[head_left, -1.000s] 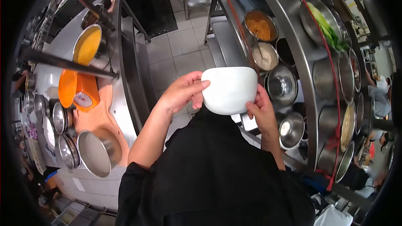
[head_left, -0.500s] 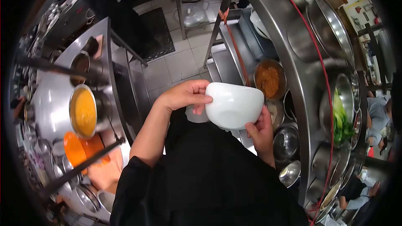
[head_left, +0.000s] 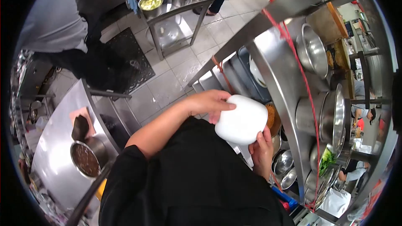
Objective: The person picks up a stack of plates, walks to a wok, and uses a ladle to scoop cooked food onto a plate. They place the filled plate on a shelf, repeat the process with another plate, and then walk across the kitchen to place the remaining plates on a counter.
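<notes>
A white bowl [head_left: 242,119] is held between my two hands, in front of my dark clothing. Its smooth outer side faces the camera, and the inside is hidden. My left hand [head_left: 213,105] grips the upper left edge, thumb on the near surface and fingers behind. Low on the right side, my right hand [head_left: 261,150] closes on the bowl with thumb and fingers. Just beyond the bowl, a pot with orange-brown food [head_left: 271,115] shows in part, and metal bowls [head_left: 283,162] lie below my right hand.
A steel shelf [head_left: 278,96] with bowls and a red cord [head_left: 307,96] runs along the right. On the left steel counter [head_left: 54,142] stands a pot of brown food [head_left: 86,159]. A small table [head_left: 167,14] bears several food containers. A person in grey [head_left: 54,16] stands upper left.
The view has swung, bringing the small table and the person in grey further into sight. The bowl has tilted, so less of its rim shows. Both hands keep their hold.
</notes>
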{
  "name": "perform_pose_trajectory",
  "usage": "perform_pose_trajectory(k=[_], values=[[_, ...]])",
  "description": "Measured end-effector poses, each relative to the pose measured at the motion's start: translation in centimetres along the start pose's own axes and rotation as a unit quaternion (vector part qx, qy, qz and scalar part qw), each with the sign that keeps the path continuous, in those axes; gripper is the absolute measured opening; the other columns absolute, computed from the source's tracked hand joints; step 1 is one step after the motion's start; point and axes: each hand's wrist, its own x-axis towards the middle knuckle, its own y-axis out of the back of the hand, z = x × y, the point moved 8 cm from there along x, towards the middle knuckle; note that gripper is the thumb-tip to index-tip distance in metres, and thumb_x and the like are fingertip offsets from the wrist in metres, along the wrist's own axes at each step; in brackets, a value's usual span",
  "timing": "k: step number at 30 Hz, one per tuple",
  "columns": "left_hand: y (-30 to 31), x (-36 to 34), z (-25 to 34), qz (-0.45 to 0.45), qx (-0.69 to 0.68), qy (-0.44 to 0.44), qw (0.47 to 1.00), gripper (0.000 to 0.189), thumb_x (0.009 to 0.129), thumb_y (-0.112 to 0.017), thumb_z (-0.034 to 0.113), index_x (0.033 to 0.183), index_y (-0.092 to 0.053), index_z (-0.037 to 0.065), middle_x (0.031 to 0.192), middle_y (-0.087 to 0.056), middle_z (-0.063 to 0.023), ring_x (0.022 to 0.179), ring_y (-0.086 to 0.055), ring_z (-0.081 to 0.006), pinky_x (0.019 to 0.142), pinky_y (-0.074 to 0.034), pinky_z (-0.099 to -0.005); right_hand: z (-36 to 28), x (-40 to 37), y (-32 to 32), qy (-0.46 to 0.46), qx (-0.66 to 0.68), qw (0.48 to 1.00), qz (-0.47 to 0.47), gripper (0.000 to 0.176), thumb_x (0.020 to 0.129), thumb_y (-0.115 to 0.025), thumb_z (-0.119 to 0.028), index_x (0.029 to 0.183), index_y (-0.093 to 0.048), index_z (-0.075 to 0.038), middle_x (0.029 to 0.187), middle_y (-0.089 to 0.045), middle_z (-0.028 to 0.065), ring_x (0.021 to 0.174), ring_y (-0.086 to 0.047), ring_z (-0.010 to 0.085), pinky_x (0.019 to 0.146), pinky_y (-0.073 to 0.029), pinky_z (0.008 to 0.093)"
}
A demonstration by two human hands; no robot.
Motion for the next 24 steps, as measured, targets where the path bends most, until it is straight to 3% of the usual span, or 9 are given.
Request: perform_pose_trajectory(k=[4, 6, 8, 9, 10, 15, 19, 24], values=[[2.8, 1.7, 2.5, -0.041, -0.014, 0.010, 0.999, 0.038, 0.097, -0.062, 0.034, 0.115, -0.058, 0.001, 0.074, -0.064, -0.0056, 0.054, -0.062, -0.0133, 0.050, -0.050, -0.0262, -1.2, 2.9, -1.7, 0.005, 0.022, 0.999, 0.025, 0.052, 0.098, -0.058, -0.026, 0.143, -0.043, -0.005, 0.109, -0.062, 0.0041, 0.067, -0.052, 0.0035, 0.045, -0.035, 0.0183], [4.9, 1.0, 4.1, -0.054, -0.005, 0.029, 0.998, 0.034, 0.098, -0.062, 0.029, 0.115, -0.057, 0.000, 0.074, -0.064, -0.0056, 0.054, -0.062, -0.0135, 0.051, -0.049, -0.0245, -1.5, 5.1, -3.0, 0.028, 0.032, 0.999, -0.011, 0.055, 0.096, -0.063, -0.029, 0.141, -0.043, -0.004, 0.109, -0.062, 0.0043, 0.068, -0.052, 0.0045, 0.046, -0.036, 0.0192], [6.6, -1.5, 6.7, -0.080, 0.038, 0.015, 0.996, 0.028, 0.097, -0.062, 0.020, 0.112, -0.056, -0.003, 0.073, -0.064, -0.0070, 0.055, -0.063, -0.0145, 0.052, -0.050, -0.0254, -2.8, 6.6, -5.8, 0.107, -0.029, 0.991, -0.077, 0.059, 0.093, -0.066, -0.029, 0.140, -0.042, -0.004, 0.109, -0.062, 0.0048, 0.072, -0.055, 0.0067, 0.047, -0.039, 0.0203], [7.8, -2.7, 7.9, -0.069, 0.050, -0.001, 0.996, 0.025, 0.096, -0.063, 0.018, 0.109, -0.057, -0.002, 0.073, -0.064, -0.0066, 0.056, -0.064, -0.0142, 0.051, -0.050, -0.0262, -2.6, 7.4, -7.0, 0.092, -0.038, 0.991, -0.093, 0.061, 0.091, -0.068, -0.025, 0.140, -0.039, -0.003, 0.108, -0.062, 0.0065, 0.076, -0.058, 0.0098, 0.050, -0.043, 0.0214], [9.1, -3.9, 8.8, -0.060, 0.059, -0.015, 0.996, 0.022, 0.096, -0.063, 0.017, 0.107, -0.058, -0.002, 0.074, -0.064, -0.0061, 0.057, -0.064, -0.0139, 0.050, -0.050, -0.0269, -2.7, 8.0, -8.4, 0.074, -0.020, 0.990, -0.122, 0.062, 0.087, -0.068, -0.009, 0.141, -0.038, 0.000, 0.110, -0.063, 0.0076, 0.079, -0.060, 0.0125, 0.058, -0.050, 0.0259], [16.3, -7.8, 12.0, -0.029, 0.020, -0.053, 0.998, 0.018, 0.094, -0.065, 0.009, 0.106, -0.059, -0.003, 0.080, -0.066, -0.0067, 0.062, -0.065, -0.0129, 0.053, -0.050, -0.0247, -3.9, 11.4, -15.5, 0.040, -0.085, 0.965, -0.245, 0.054, 0.092, -0.064, -0.002, 0.140, -0.039, 0.000, 0.122, -0.058, 0.0109, 0.094, -0.061, 0.0158, 0.080, -0.053, 0.0317], [23.0, -6.9, 13.3, -0.049, 0.012, -0.063, 0.997, 0.019, 0.092, -0.066, 0.007, 0.107, -0.059, -0.003, 0.085, -0.067, -0.0076, 0.067, -0.067, -0.0144, 0.057, -0.052, -0.0257, -5.5, 14.7, -20.7, 0.030, -0.098, 0.972, -0.209, 0.049, 0.095, -0.062, -0.004, 0.139, -0.043, 0.001, 0.127, -0.055, 0.0101, 0.108, -0.058, 0.0167, 0.092, -0.050, 0.0326], [30.9, -4.4, 16.0, -0.062, -0.057, -0.083, 0.993, 0.020, 0.090, -0.070, 0.008, 0.103, -0.059, -0.001, 0.084, -0.065, -0.0074, 0.063, -0.064, -0.0139, 0.057, -0.051, -0.0255, -7.3, 19.8, -25.5, 0.040, -0.118, 0.978, -0.170, 0.048, 0.096, -0.061, -0.006, 0.141, -0.042, 0.001, 0.129, -0.053, 0.0096, 0.114, -0.055, 0.0165, 0.097, -0.047, 0.0333]])
